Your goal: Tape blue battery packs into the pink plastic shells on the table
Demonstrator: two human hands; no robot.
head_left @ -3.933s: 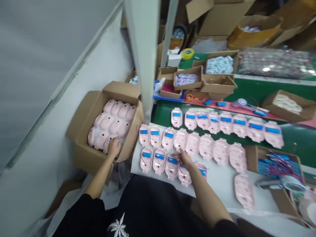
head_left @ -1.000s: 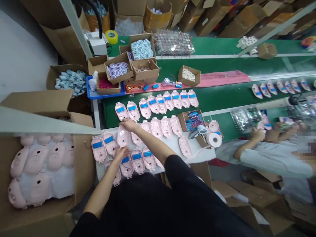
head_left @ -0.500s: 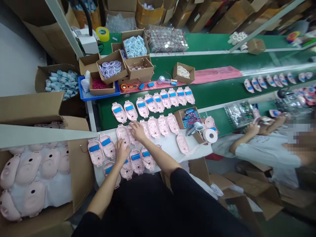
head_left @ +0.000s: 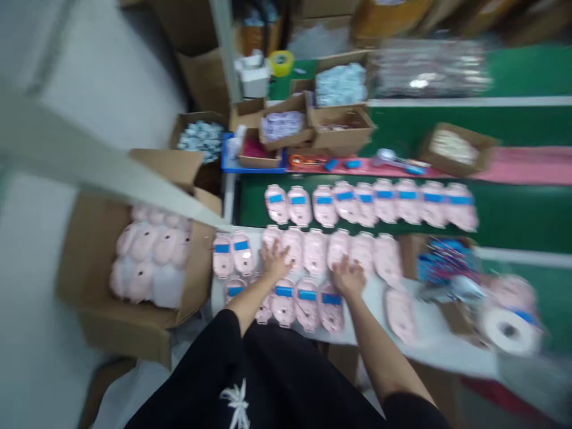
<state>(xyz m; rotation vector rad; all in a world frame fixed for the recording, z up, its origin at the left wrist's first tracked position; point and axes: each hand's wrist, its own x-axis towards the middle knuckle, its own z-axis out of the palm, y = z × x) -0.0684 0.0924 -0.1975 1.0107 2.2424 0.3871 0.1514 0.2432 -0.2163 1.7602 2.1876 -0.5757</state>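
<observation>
Pink plastic shells lie in rows on the white-covered bench, several of them with a blue battery pack inside. My left hand [head_left: 274, 261], fingers spread, rests at a pink shell [head_left: 271, 236] in the middle row. Farther right, my right hand [head_left: 349, 277] reaches with spread fingers over the lower edge of another pink shell [head_left: 339, 243]. Neither hand has its fingers closed round anything. Closer to my body sit shells with blue battery packs [head_left: 307, 295], partly behind my forearms. Motion blurs the view, so light contact under the fingers is hard to make out.
To the left stands a large carton [head_left: 120, 319] of pink shells. Right of the rows are a box of wired blue batteries [head_left: 447, 259] and a white roll [head_left: 509, 330]. Parts boxes [head_left: 342, 143] and a blue tray [head_left: 254, 170] line the back. A metal post slants across the left.
The view has swung, bringing the carton wholly into sight. My right hand has moved right along the middle row, and my hands are farther apart. The co-worker has left the view.
</observation>
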